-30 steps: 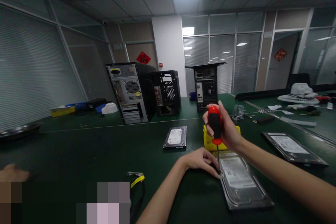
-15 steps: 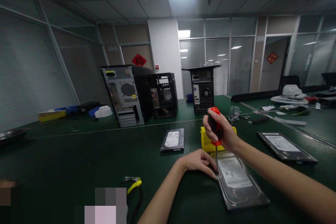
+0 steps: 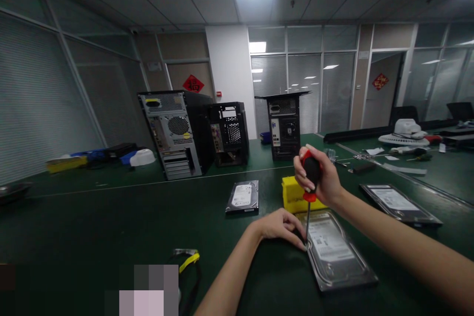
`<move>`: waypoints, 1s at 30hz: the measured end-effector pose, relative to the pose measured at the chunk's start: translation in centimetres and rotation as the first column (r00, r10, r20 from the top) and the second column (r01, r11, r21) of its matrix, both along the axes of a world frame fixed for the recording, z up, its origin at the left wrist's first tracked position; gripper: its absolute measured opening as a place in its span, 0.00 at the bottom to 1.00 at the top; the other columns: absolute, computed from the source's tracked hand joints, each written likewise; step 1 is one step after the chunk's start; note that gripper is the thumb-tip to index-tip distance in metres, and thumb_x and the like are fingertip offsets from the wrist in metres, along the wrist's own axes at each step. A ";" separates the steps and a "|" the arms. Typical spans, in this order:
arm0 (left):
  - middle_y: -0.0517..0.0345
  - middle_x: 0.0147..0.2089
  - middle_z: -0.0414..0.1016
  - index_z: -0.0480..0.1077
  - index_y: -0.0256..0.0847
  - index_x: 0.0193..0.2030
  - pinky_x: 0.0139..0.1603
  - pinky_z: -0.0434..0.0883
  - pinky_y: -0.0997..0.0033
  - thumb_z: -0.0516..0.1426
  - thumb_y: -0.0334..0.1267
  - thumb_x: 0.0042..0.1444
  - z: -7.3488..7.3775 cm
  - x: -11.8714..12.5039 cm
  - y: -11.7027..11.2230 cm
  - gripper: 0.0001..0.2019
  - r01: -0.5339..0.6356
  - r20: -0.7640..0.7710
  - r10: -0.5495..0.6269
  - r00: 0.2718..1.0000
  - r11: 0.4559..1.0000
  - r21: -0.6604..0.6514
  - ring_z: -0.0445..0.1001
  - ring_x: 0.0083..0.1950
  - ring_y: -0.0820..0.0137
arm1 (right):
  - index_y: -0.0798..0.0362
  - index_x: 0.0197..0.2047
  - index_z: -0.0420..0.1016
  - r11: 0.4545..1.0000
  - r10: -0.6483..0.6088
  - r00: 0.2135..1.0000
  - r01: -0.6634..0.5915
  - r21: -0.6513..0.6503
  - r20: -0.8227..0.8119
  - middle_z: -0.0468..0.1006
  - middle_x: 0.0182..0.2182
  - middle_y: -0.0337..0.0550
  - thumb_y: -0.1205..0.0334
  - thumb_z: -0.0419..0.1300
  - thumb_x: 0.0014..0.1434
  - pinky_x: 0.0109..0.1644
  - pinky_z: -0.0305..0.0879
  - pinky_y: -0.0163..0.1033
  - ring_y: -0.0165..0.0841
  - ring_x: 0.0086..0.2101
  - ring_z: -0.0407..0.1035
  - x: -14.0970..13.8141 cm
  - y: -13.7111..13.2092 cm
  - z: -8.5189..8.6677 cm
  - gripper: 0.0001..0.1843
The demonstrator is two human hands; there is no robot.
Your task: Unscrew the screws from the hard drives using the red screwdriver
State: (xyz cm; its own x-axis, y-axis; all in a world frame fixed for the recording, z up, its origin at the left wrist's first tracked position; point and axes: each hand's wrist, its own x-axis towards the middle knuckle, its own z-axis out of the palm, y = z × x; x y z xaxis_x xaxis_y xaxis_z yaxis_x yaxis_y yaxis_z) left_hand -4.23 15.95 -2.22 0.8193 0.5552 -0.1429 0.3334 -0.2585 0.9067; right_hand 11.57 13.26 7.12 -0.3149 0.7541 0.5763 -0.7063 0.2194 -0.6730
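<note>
Upright in my right hand (image 3: 317,174) is a red and black screwdriver (image 3: 311,173), my fingers wrapped round its handle. Its metal shaft points down to the left edge of a hard drive (image 3: 335,249) that lies flat on the green table. At that same edge my left hand (image 3: 281,227) has thumb and forefinger curled in, gripping the drive's side close to the screwdriver tip. The fingertips partly hide the exact contact, and the screw under the tip is too small to make out. Just behind the drive sits a yellow block-like object (image 3: 294,193).
A second hard drive (image 3: 242,196) lies behind my left hand, a third (image 3: 400,204) to the right. Computer cases (image 3: 177,133) stand at the back. Yellow-handled pliers or a similar tool (image 3: 189,259) lie front left. A white fan-like object (image 3: 404,133) is far right.
My right hand has turned round the screwdriver handle, and the handle leans slightly more to the right. The left hand stays at the drive's edge. The view has shifted slightly.
</note>
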 end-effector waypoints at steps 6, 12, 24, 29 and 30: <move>0.71 0.17 0.45 0.74 0.34 0.35 0.24 0.39 0.72 0.65 0.46 0.33 -0.2 0.0 0.2 0.22 -0.009 0.003 0.009 1.000 1.000 -0.009 0.42 0.21 0.81 | 0.51 0.31 0.59 1.000 0.017 1.000 -0.017 0.024 0.015 0.64 0.18 0.31 0.55 0.43 0.60 0.12 0.47 0.28 0.20 0.10 0.50 -0.1 -0.1 0.3 0.12; 0.70 0.17 0.45 0.74 0.34 0.36 0.24 0.39 0.72 0.65 0.47 0.33 -0.3 0.0 0.2 0.23 -0.016 -0.007 0.016 1.000 1.000 0.000 0.42 0.20 0.81 | 0.51 0.30 0.58 0.999 -0.010 1.000 0.009 0.051 0.019 0.64 0.17 0.31 0.55 0.43 0.60 0.12 0.46 0.27 0.20 0.10 0.50 -0.1 -0.3 0.7 0.11; 0.68 0.16 0.53 0.75 0.35 0.35 0.23 0.41 0.73 0.64 0.48 0.36 -0.5 -0.2 0.5 0.21 -0.020 -0.014 0.020 1.000 1.000 0.011 0.45 0.20 0.81 | 0.51 0.30 0.58 0.998 -0.018 0.999 0.016 0.059 0.031 0.63 0.17 0.31 0.56 0.43 0.60 0.12 0.46 0.27 0.20 0.10 0.49 -0.4 -0.2 0.0 0.11; 0.65 0.20 0.63 0.76 0.35 0.33 0.23 0.45 0.74 0.65 0.48 0.33 -0.2 0.0 0.2 0.21 -0.041 -0.003 0.041 0.999 0.999 -0.012 0.48 0.21 0.81 | 0.51 0.31 0.58 0.998 -0.023 0.999 0.020 0.051 0.043 0.64 0.18 0.31 0.55 0.46 0.58 0.12 0.46 0.27 0.20 0.10 0.50 -0.3 -0.4 0.0 0.10; 0.66 0.20 0.63 0.76 0.35 0.33 0.23 0.45 0.75 0.65 0.48 0.33 -0.1 0.1 0.1 0.21 -0.044 0.000 0.044 0.999 0.999 -0.015 0.48 0.21 0.82 | 0.51 0.31 0.58 0.999 -0.027 0.999 0.025 0.048 0.043 0.64 0.17 0.31 0.54 0.46 0.57 0.12 0.46 0.27 0.20 0.10 0.50 -0.3 -0.5 0.1 0.10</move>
